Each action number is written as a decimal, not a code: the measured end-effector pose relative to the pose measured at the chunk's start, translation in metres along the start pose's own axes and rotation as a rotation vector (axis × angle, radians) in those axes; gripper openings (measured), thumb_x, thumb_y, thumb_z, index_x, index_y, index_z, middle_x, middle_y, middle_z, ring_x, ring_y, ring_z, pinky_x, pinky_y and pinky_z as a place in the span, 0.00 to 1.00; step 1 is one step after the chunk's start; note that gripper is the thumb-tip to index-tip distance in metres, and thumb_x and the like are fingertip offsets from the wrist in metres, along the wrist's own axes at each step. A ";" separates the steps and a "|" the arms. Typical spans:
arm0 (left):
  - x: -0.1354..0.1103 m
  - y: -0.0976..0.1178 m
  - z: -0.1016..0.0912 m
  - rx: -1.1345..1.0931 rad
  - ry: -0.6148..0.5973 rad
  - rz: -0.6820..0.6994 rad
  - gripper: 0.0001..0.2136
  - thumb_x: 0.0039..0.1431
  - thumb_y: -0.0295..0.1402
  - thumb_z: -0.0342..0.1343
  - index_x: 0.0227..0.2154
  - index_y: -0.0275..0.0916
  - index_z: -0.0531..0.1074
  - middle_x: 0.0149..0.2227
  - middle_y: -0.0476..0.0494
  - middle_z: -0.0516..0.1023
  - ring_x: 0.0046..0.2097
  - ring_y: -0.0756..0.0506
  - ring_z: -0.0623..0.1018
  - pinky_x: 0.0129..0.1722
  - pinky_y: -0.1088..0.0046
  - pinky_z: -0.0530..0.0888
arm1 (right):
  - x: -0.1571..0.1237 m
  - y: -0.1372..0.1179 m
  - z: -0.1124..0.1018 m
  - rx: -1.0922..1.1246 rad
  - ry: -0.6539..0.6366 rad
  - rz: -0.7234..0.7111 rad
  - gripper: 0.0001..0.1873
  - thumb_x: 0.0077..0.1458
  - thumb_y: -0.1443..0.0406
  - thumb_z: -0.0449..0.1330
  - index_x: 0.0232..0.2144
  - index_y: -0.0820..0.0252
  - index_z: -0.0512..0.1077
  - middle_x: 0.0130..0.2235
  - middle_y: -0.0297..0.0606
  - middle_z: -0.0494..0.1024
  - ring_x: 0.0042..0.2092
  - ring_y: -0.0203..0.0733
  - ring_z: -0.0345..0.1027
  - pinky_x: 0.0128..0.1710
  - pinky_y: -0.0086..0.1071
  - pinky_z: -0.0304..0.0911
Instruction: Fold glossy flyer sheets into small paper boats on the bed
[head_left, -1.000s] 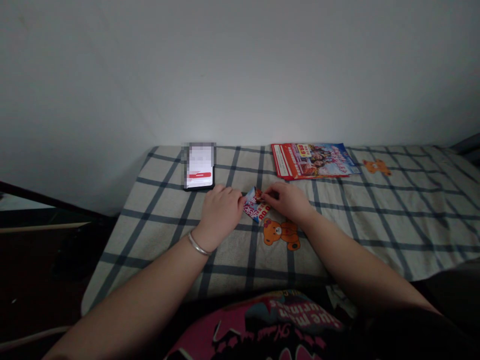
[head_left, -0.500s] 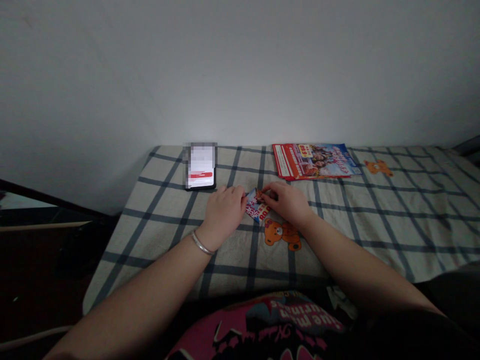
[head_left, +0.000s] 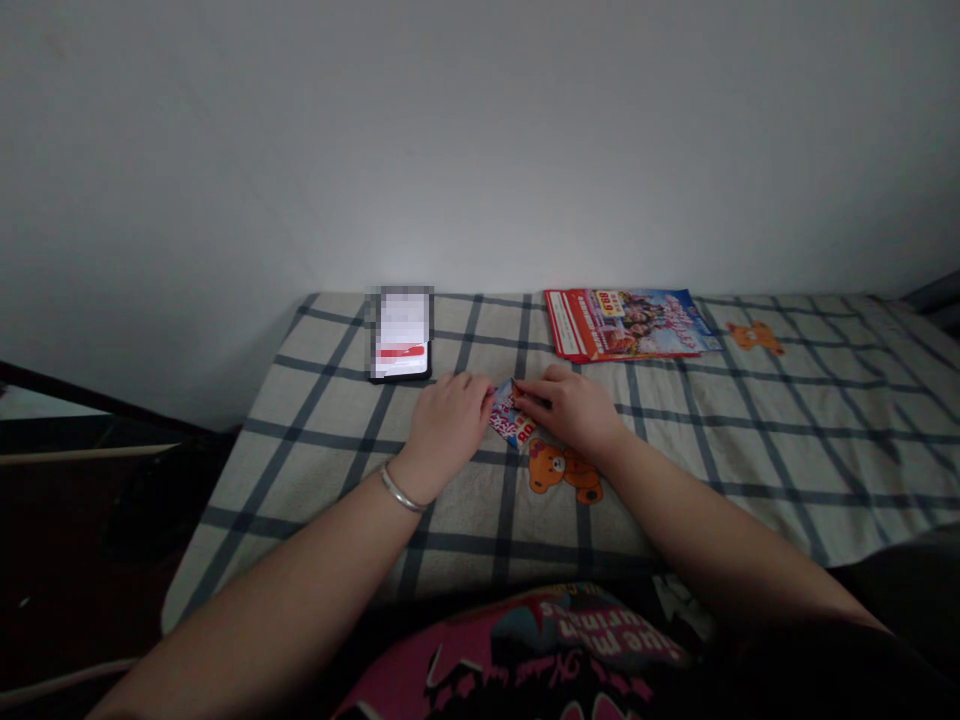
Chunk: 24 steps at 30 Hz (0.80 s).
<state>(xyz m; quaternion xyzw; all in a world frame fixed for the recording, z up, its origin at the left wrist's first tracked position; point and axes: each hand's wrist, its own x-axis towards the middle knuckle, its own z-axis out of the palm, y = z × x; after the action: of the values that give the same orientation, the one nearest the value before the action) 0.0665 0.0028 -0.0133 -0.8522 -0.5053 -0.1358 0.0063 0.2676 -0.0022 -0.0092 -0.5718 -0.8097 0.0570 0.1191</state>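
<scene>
Between my hands lies a small folded flyer [head_left: 510, 418], blue and red with white print, just above a bear printed on the cloth. My left hand [head_left: 452, 425] is closed on its left edge, fingers bent together. From the other side my right hand [head_left: 570, 405] pinches the flyer near its top corner with thumb and fingers. The right fingers cover part of the paper, so its full folded shape is hidden.
A plaid cloth [head_left: 330, 450] covers the table, which meets a pale wall [head_left: 480, 150]. A lit phone [head_left: 403, 335] lies at the back left. Behind my right hand is a stack of colourful flyers [head_left: 630, 322].
My right fingers have shifted slightly left across the flyer, covering more of its top part. My left hand stays nearly in place; phone and stack have not moved.
</scene>
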 end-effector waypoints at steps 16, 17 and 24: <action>0.005 -0.007 0.011 -0.230 0.049 0.030 0.09 0.64 0.34 0.56 0.44 0.38 0.76 0.41 0.42 0.76 0.44 0.42 0.75 0.46 0.63 0.71 | 0.002 -0.006 -0.002 0.082 0.018 0.024 0.16 0.62 0.56 0.57 0.47 0.56 0.76 0.42 0.41 0.77 0.41 0.44 0.72 0.36 0.34 0.62; 0.005 -0.008 0.010 -0.242 0.043 0.029 0.09 0.64 0.33 0.56 0.44 0.38 0.76 0.41 0.42 0.76 0.44 0.42 0.75 0.47 0.62 0.71 | 0.002 -0.005 -0.001 0.102 0.022 0.026 0.16 0.61 0.56 0.58 0.47 0.56 0.76 0.42 0.41 0.77 0.41 0.44 0.72 0.37 0.34 0.62; 0.007 -0.012 0.011 -0.432 -0.002 -0.021 0.08 0.58 0.27 0.58 0.40 0.39 0.76 0.39 0.44 0.76 0.42 0.44 0.75 0.44 0.64 0.73 | 0.004 0.003 0.002 0.277 0.025 0.031 0.11 0.55 0.61 0.64 0.41 0.57 0.76 0.40 0.39 0.76 0.42 0.42 0.70 0.41 0.33 0.63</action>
<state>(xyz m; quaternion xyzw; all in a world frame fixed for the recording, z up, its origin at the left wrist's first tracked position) 0.0616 0.0161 -0.0236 -0.8286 -0.4733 -0.2401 -0.1784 0.2683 0.0027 -0.0113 -0.5629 -0.7837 0.1627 0.2061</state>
